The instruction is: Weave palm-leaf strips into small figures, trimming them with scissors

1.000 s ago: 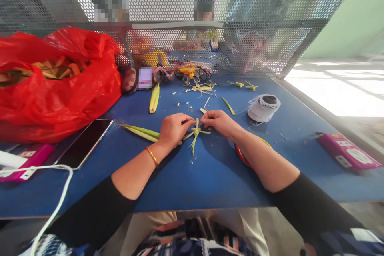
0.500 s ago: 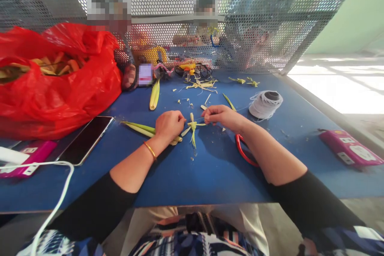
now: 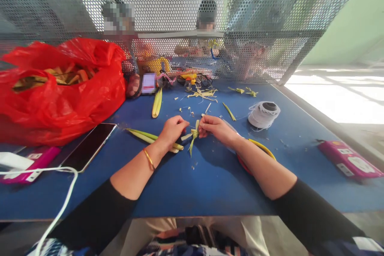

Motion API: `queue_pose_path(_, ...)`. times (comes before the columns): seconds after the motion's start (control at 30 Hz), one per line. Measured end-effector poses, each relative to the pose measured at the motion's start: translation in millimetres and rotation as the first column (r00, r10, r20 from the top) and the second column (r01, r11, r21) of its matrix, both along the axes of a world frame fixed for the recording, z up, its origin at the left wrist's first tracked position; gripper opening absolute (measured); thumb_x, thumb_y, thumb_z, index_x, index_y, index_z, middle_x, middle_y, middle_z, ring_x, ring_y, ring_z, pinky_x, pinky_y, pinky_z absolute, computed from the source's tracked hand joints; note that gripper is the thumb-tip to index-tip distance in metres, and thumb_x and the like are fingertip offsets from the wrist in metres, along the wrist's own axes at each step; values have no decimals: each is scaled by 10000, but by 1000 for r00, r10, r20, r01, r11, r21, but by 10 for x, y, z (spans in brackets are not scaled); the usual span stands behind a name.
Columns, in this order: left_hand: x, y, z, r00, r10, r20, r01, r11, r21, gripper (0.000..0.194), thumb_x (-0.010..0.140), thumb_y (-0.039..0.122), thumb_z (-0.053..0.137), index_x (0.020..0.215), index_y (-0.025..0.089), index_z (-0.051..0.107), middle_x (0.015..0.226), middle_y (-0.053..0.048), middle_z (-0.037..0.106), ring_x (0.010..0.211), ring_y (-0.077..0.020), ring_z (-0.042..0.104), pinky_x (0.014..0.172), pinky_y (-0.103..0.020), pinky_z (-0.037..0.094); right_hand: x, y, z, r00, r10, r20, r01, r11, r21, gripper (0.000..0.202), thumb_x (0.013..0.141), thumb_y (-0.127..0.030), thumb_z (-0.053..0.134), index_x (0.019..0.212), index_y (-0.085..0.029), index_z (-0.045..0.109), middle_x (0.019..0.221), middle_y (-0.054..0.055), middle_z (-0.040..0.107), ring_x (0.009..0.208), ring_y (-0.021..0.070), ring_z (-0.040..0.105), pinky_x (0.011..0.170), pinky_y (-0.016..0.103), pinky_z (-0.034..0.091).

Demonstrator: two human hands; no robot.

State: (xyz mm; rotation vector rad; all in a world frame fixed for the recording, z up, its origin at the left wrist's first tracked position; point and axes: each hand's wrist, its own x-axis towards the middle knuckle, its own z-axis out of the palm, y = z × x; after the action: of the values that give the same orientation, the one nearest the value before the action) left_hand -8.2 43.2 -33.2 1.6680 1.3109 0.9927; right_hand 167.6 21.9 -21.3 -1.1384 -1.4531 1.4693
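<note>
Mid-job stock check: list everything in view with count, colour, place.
bag: 1, red, left
phone: 1, black, left
boxes: 2, magenta, both sides
cable: 1, white, left
leaves: several, greenish, left and back
scraps: several, pale, back
knots: 2, greenish, back right
clutter: uncounted, mixed, back
spool: 1, white, right
scissors: 1, red/yellow, right
weave: 1, greenish, between hands
mesh: 1, grey, behind
people: 2+, unclear, behind
table: 1, blue, below
bangle: 1, gold, left wrist
left hand: 1, bare, by weave
right hand: 1, bare, at weave
</note>
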Motion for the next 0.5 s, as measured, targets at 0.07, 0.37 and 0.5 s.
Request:
queue_pose_path(0.07,22,-30,28,978,11,209,36,975,-221,200,728,283,583,583,214,463,456,64,455,409,-79,389,439,-220,310,-8,1,-13,1000,4,12,-4,1000,2,258,718,-366,718,665,-184,543,631,-15,622,586,110,602,607,252,456)
queue_pose_path(0.37,69,-96,91,996,-84,42,89,988,-129,208,807,245,539,615,207,469,462,79,429,453,-97,387,479,-224,283,-45,-11,-26,995,29,93,-36,997,74,350,660,-502,703,648,-213,507,568,-47,552,553,116,535,597,273,437)
queue_pose_path(0.5,40,-117,96,970,-73,-234,98,990,99,218,792,158,565,609,204,456,546,68,485,559,-115,442,552,-246,288,-83,-52,-43,991,9,135,-26,992,123,305,695,-462,674,637,-210,513,544,-58,520,539,109,497,595,274,410)
